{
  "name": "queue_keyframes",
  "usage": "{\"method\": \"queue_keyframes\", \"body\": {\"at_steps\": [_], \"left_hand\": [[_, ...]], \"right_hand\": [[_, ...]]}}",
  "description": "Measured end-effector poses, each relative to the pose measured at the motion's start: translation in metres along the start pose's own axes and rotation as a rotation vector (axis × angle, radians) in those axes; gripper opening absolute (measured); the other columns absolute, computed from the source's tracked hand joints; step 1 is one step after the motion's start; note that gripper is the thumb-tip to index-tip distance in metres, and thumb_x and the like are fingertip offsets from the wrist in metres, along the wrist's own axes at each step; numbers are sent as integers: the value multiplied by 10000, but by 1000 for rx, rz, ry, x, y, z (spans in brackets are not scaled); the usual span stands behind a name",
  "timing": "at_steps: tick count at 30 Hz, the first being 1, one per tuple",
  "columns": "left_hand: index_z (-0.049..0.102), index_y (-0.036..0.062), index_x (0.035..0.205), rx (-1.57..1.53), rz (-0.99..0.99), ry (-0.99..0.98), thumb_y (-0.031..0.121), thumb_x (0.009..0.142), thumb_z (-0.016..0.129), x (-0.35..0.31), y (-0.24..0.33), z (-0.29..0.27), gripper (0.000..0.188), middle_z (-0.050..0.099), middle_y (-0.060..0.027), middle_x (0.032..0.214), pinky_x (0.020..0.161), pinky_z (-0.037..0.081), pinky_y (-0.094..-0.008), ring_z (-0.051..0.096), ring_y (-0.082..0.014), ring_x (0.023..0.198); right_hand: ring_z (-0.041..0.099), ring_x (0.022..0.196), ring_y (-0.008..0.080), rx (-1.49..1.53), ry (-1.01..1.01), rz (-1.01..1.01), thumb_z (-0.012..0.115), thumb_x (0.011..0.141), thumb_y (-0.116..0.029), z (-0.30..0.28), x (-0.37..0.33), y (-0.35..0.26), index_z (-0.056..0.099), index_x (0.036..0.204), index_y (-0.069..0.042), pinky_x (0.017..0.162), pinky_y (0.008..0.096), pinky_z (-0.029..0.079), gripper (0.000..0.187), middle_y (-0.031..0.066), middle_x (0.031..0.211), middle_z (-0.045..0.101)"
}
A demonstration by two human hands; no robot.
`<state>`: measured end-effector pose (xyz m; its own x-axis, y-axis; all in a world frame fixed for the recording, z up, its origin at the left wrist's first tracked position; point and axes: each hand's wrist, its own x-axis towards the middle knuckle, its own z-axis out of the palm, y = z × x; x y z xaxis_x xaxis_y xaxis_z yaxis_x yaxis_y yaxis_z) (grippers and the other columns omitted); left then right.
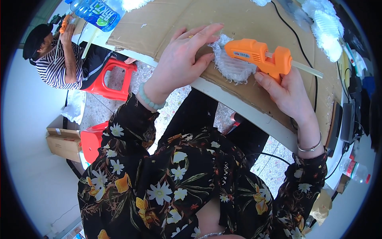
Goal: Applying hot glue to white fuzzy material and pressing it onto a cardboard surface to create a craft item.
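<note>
My right hand (292,95) is wrapped round the handle of an orange hot glue gun (254,52), with a pale glue stick (307,68) coming out of its back end. The nozzle end points left, over a white, fuzzy, ridged pad (234,68) on the cardboard. My left hand (183,59) grips that pad's left edge between thumb and fingers; the exact contact is partly hidden. What lies right under the nozzle cannot be made out.
Brown cardboard (159,30) covers the table. A black cable (296,34) runs across it on the right. More white fuzzy pieces (328,30) lie at the far right. A blue-labelled bottle (97,14) stands at the far left. Beyond it, another person (59,63) sits on a red stool (119,77).
</note>
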<state>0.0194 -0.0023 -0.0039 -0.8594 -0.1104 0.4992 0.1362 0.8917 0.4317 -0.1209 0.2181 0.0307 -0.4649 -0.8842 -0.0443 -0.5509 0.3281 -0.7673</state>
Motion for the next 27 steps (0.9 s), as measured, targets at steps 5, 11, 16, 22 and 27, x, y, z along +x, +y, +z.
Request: {"method": "queue_keyframes", "body": {"at_steps": [5,11,16,22,27], "left_hand": [[434,146,1379,2,11,7,27,800,638,-1,0,0,626,665,-36,1136,1084,307,-458,567,-272,1114],[449,139,1367,8,8,4,24,795,644,1,1,0,615,666,-41,1132,1080,317,-452,570,-277,1105],[439,184,1366,-28,-2,25,85,784,669,0,0,-1,633,678,-43,1086,1056,318,-503,555,-275,1148],[484,105,1330,-56,-23,61,-8,758,675,0,2,0,614,680,-43,1109,1042,377,-397,579,-266,1079],[487,164,1326,-30,53,94,69,782,674,-2,3,1,583,690,-22,1058,1047,327,-510,571,-261,1135]], "right_hand": [[523,726,81,17,-27,-3,634,894,-132,-3,0,-1,536,1058,-8,684,227,447,227,14,835,575],[566,751,99,200,-20,-16,633,892,-125,-9,-3,3,530,1076,-11,693,246,465,240,26,895,583],[584,776,116,294,-29,-4,644,893,-141,-16,-5,8,517,1132,-8,710,261,476,302,43,956,595],[588,793,119,388,27,-55,628,903,-157,-18,-9,7,537,1163,-5,723,263,470,315,49,953,613],[597,830,135,489,173,-90,544,941,-234,-16,-5,14,559,1134,6,758,272,466,309,86,920,651]]}}
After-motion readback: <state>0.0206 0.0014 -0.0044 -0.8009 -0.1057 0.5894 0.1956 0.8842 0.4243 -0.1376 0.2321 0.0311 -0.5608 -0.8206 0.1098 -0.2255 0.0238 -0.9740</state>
